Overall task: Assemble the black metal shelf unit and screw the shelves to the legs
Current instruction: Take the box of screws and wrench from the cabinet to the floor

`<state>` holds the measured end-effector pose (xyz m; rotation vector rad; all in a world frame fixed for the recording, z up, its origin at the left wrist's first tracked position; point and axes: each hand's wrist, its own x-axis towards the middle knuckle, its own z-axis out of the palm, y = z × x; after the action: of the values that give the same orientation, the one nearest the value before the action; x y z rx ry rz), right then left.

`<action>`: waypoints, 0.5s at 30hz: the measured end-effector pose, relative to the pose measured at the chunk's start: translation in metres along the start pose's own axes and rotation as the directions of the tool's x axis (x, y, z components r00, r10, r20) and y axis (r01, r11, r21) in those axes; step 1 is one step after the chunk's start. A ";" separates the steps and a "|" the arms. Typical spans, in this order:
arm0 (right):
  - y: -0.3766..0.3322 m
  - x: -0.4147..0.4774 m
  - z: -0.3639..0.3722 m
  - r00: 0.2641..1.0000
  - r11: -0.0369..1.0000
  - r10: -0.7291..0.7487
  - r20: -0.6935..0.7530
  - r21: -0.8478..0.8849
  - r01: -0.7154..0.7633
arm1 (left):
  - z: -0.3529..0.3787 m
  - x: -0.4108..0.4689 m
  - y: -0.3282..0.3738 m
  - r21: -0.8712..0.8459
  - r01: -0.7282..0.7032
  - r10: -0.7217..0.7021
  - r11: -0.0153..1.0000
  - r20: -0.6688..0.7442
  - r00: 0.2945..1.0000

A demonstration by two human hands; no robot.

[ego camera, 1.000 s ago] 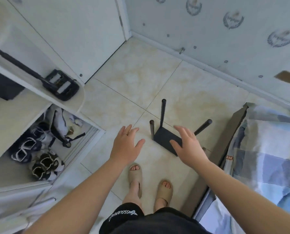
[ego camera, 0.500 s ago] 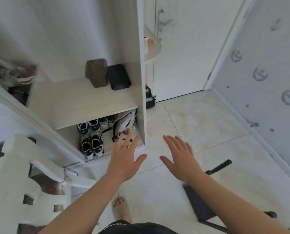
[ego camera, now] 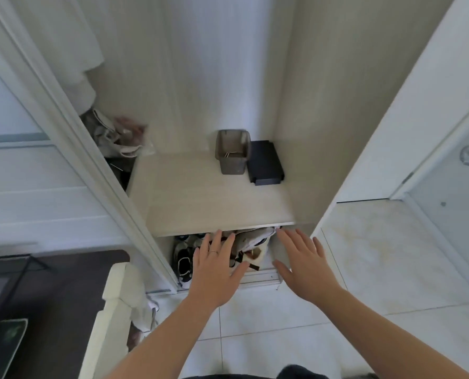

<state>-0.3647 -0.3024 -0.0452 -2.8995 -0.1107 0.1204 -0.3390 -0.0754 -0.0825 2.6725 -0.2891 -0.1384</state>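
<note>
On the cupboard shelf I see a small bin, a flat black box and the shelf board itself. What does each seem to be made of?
The small bin is probably plastic, matte grey-brown, with thin moulded walls. The flat black box is matte and sharp-edged; plastic or card, I cannot tell which. The shelf board is likely laminated wood board, pale with faint grain lines.

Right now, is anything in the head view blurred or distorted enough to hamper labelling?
Head view: soft even light, no glare; the pale bundle at upper left is smeared by blur; the grey bin, black box, left hand and right hand are sharper; the wide lens splays the cupboard walls outward.
</note>
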 end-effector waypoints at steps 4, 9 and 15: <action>-0.003 0.051 0.003 1.000 1.000 -0.014 0.024 -0.015 0.014 | -0.003 0.039 -0.016 -0.023 0.037 -0.038 0.999 -0.014 0.999; 0.007 0.130 0.012 0.998 0.998 -0.037 0.048 0.044 0.035 | 0.000 0.104 -0.032 -0.044 0.103 -0.103 0.994 0.002 0.995; 0.026 0.237 0.013 0.995 0.987 -0.030 0.100 0.162 0.014 | -0.001 0.194 -0.042 -0.104 0.252 -0.244 0.962 0.085 0.966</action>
<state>-0.1285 -0.3041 -0.0809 -2.7292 -0.1436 0.2610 -0.1425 -0.0822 -0.1098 2.5837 0.0332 -0.3186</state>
